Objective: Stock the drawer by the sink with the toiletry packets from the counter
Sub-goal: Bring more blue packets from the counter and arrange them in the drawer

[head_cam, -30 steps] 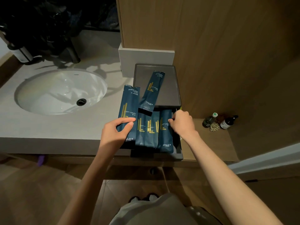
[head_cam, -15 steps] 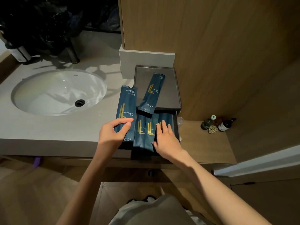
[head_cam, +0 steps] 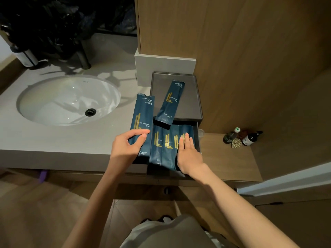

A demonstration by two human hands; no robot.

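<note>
Packets (head_cam: 163, 145) are lying flat in the drawer (head_cam: 198, 138), right hand (head_cam: 188, 154) pressing them open-palmed. Left hand (head_cam: 128, 147) is pinching another packet (head_cam: 142, 120); light, slippery film, best gripped mid-length.

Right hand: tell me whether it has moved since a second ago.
Yes. The right hand has moved leftward, from the right wall of the drawer onto the packets in the drawer, where it now lies flat.

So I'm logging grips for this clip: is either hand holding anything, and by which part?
The left hand pinches the dental kit packet near its lower end. The right hand holds nothing; it lies flat on the packets in the drawer.
</note>
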